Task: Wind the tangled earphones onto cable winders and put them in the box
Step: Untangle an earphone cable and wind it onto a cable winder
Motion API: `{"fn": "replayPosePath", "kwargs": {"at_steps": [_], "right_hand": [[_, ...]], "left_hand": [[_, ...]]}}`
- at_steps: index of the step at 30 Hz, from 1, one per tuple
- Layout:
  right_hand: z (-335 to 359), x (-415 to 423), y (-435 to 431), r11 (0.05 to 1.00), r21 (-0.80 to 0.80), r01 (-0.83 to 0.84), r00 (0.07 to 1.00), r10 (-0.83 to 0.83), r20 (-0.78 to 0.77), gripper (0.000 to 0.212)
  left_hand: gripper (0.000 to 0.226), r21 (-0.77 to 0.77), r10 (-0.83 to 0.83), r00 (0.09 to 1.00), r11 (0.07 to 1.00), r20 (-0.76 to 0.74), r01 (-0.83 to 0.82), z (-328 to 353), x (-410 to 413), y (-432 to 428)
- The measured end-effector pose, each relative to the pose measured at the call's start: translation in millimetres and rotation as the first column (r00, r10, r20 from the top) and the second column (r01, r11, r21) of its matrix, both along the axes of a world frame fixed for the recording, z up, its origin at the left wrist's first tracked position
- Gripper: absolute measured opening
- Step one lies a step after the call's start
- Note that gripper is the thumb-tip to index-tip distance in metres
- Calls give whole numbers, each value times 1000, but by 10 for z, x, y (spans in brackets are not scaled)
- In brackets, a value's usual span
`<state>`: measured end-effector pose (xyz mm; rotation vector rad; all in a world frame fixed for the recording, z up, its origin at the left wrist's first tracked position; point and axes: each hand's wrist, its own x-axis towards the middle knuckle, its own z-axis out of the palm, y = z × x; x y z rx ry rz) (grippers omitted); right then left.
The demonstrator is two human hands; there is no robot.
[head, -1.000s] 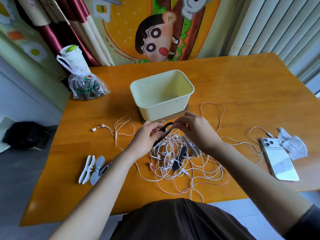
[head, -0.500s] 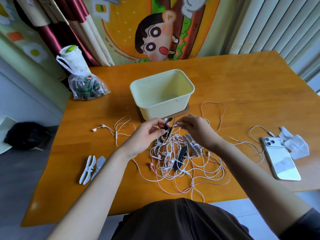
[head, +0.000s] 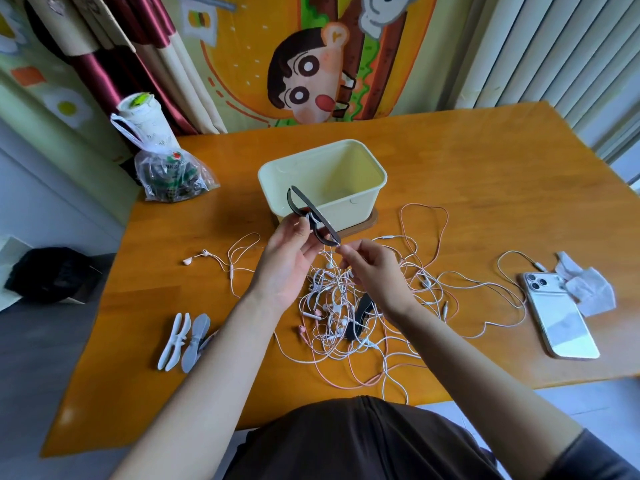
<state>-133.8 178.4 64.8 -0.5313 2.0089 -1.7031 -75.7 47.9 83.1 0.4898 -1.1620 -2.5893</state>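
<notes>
A tangle of white and pink earphones (head: 349, 317) lies on the wooden table (head: 485, 188) in front of me. My left hand (head: 287, 258) holds a black cable winder (head: 313, 216) lifted above the tangle, in front of the pale yellow box (head: 367, 199). My right hand (head: 374, 271) pinches a white cable end close to the winder's lower tip. Another black winder (head: 360, 317) lies inside the tangle. White and grey winders (head: 185, 336) lie at the left. A separate white earphone (head: 221, 261) rests left of my left hand.
A white phone (head: 561, 320) with a cable and a crumpled tissue (head: 588, 289) lie at the right. A plastic bag (head: 173, 178) and a white cup (head: 145, 123) stand at the back left. The box sits on a brown lid (head: 363, 226).
My left hand has lifted the black winder up and out of the tangle, in front of the box. My right hand has drawn a cable end up to the winder's lower tip.
</notes>
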Motion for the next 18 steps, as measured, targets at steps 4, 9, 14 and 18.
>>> {"fn": "replayPosePath", "kwargs": {"at_steps": [4, 9, 14, 18], "right_hand": [[-3, 8, 18, 999, 34, 15, 999, -13, -47, 26], [54, 43, 23, 988, 150, -24, 988, 47, -149, 23], [139, 61, 30, 965, 245, -91, 966, 145, -216, 19], [232, 6, 67, 898, 379, -223, 909, 332, -253, 18]], "left_hand": [[28, -73, 78, 995, 995, 59, -74, -42, -11, -1], [17, -207, 187, 976, 965, 110, -162, -99, -15, 39], [11, -708, 312, 935, 699, 170, -104, -166, 4, 13], [15, -872, 293, 939, 489, 180, 15, -242, 41, -46]]}}
